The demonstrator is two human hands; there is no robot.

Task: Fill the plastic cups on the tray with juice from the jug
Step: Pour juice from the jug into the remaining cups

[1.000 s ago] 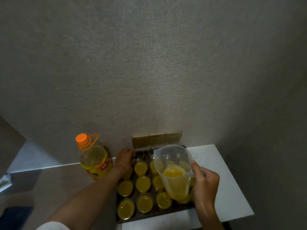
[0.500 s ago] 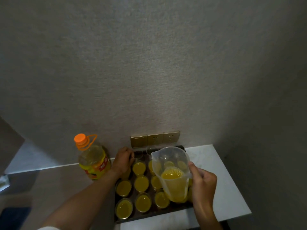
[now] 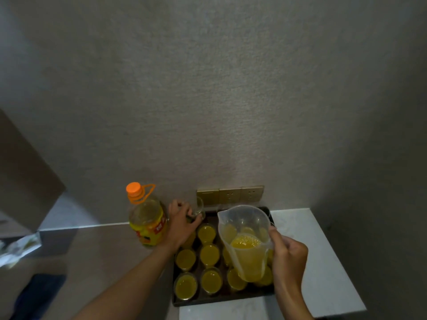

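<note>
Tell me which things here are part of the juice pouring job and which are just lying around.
Part of the job:
clear plastic jug of orange juice, gripped by right hand
empty clear plastic cup, held by left hand
dark tray of filled cups

Lying about:
orange-capped yellow bottle
gold wall sockets

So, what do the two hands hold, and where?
Right hand grips the jug by its handle; left hand holds an empty cup by its side.
</note>
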